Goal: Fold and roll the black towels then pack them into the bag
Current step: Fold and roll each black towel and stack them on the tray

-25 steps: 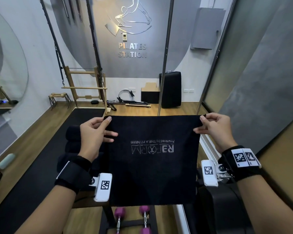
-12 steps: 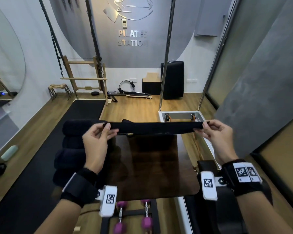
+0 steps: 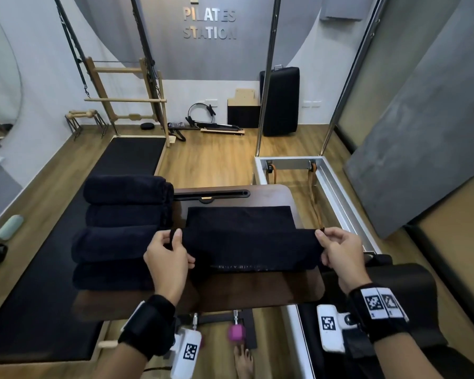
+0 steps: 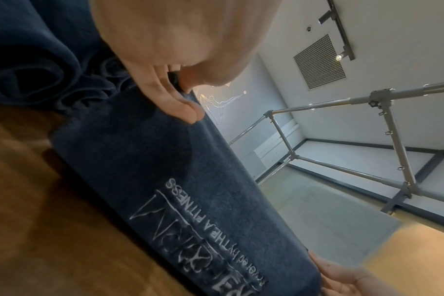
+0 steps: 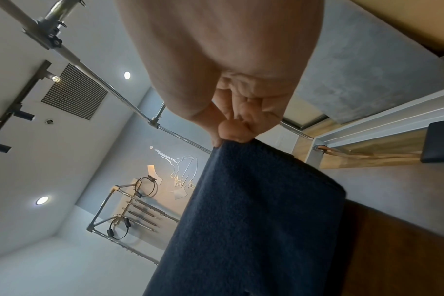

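Observation:
A black towel with pale printed lettering lies partly on the dark wooden table, its far half flat and its near part lifted. My left hand pinches the towel's left corner and my right hand pinches its right corner. The left wrist view shows the towel with its logo hanging below my left hand. Seen from the right wrist, my right hand pinches the towel at a corner. Several rolled black towels lie stacked at the table's left. No bag is identifiable.
A black floor mat lies to the left. A metal-framed reformer stands at the right, with a black padded seat nearer me. Pink dumbbells sit under the table. My bare foot shows on the wooden floor.
The towel went from held up flat in front of me to laid over the table. Both hands dropped and drew back toward me with its corners.

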Tool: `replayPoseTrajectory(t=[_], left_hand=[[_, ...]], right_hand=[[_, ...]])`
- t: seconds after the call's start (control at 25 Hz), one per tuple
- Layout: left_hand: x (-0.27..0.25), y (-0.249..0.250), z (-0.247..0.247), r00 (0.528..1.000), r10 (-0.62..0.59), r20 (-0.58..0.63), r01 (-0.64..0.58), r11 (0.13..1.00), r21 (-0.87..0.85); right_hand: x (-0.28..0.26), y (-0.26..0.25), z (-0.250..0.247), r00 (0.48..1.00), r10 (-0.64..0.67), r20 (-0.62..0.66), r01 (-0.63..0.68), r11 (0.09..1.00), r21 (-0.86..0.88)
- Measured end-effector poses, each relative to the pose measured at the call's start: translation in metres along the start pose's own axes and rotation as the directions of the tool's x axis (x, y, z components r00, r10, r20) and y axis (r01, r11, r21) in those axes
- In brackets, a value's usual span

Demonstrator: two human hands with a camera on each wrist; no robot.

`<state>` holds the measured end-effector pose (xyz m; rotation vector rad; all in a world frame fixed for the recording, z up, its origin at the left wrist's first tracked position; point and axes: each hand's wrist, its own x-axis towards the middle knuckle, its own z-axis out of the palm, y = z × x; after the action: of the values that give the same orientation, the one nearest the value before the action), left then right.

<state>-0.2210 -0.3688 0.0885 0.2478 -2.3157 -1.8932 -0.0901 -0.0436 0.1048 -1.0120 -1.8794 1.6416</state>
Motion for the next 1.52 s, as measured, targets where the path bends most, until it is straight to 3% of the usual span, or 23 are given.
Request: replayPoseTrajectory(t=[0.24, 0.52, 0.6, 0.72, 0.8, 0.84, 0.92, 1.0, 1.04, 1.08, 1.28, 1.4, 1.52], left_hand=[[0.063, 0.001, 0.056, 0.995, -0.066, -0.071, 0.070, 0.996, 0.060], [0.112, -0.019, 0.106, 0.950, -0.296, -0.103, 0.305, 0.949, 0.085], [0.113, -0.020, 0.111, 0.943, -0.323, -0.073, 0.330, 0.939, 0.099], [0.097, -0.016, 0.116, 0.995, -0.102, 0.006, 0.096, 0.952, 0.291], [0.071, -0.009, 0.122, 0.989, 0.110, 0.100, -0.137, 0.935, 0.328], [0.056, -0.006, 0.125, 0.964, 0.187, 0.189, -0.239, 0.920, 0.310], [0.025, -0.005, 0.131, 0.867, 0.240, 0.437, -0.376, 0.890, 0.257], [-0.001, -0.008, 0.134, 0.699, 0.176, 0.693, -0.499, 0.814, 0.297], [-0.009, -0.011, 0.134, 0.632, 0.132, 0.763, -0.574, 0.742, 0.347], [-0.012, -0.015, 0.133, 0.602, 0.103, 0.792, -0.629, 0.673, 0.390], [-0.009, -0.017, 0.113, 0.613, 0.107, 0.783, -0.700, 0.532, 0.476], [-0.005, -0.020, 0.097, 0.630, 0.154, 0.761, -0.734, 0.439, 0.519], [-0.011, -0.024, 0.079, 0.632, 0.154, 0.760, -0.751, 0.365, 0.551]], right_hand=[[0.079, -0.015, 0.042, 0.999, 0.003, 0.040, -0.002, 0.999, -0.032], [0.146, 0.006, 0.086, 0.973, 0.202, 0.112, -0.177, 0.964, -0.196], [0.151, 0.011, 0.091, 0.977, 0.183, 0.105, -0.156, 0.962, -0.226], [0.147, 0.015, 0.093, 0.993, -0.054, 0.104, 0.084, 0.945, -0.317], [0.138, 0.015, 0.097, 0.954, -0.148, 0.259, 0.235, 0.907, -0.350], [0.134, 0.015, 0.100, 0.925, -0.152, 0.348, 0.289, 0.876, -0.387], [0.128, 0.015, 0.099, 0.877, -0.136, 0.461, 0.384, 0.776, -0.501], [0.123, 0.013, 0.092, 0.857, -0.138, 0.496, 0.446, 0.679, -0.583], [0.119, 0.012, 0.088, 0.851, -0.142, 0.506, 0.463, 0.658, -0.594], [0.115, 0.012, 0.083, 0.844, -0.145, 0.516, 0.477, 0.642, -0.600], [0.066, 0.013, 0.054, 0.789, -0.100, 0.607, 0.568, 0.498, -0.655], [0.020, 0.019, 0.043, 0.704, -0.101, 0.703, 0.668, 0.431, -0.607], [-0.027, 0.036, 0.043, 0.616, -0.092, 0.782, 0.661, 0.599, -0.451]])
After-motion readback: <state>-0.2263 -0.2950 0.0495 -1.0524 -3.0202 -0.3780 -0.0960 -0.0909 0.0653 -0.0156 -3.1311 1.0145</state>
